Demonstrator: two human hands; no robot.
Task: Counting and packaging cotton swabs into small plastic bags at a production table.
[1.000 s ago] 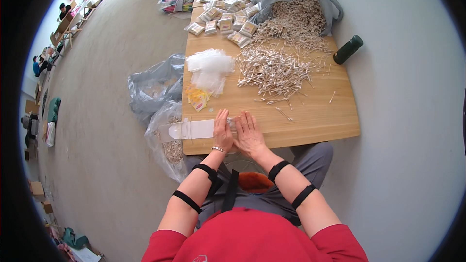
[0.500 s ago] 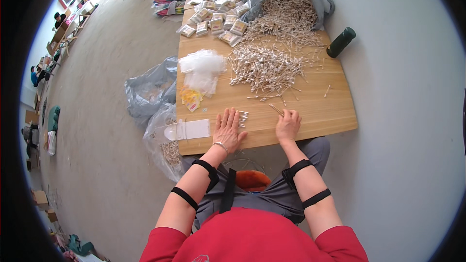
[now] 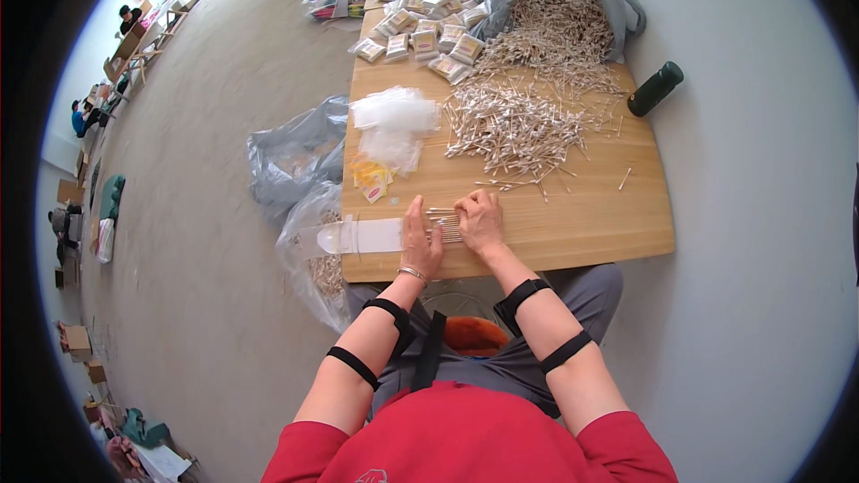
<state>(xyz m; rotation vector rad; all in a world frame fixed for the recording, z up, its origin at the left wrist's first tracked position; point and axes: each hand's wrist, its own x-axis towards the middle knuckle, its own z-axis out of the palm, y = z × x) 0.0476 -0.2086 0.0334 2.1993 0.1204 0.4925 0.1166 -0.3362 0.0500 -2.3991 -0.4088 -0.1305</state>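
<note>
both hands palm-down near the near edge of the light wooden table (image 3: 582,224), left hand (image 3: 420,241) flat with fingers spread, right hand (image 3: 480,220) pinching a small bunch of thin white-tipped sticks (image 3: 444,222), clear plastic sleeve (image 3: 353,236) just left

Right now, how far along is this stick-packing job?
Done: a cluster of filled packets lies at the table's far end. In hand: both hands, left and right, gather a small bundle of sticks beside a clear bag. Left: a big loose pile and a sack full of sticks.
</note>
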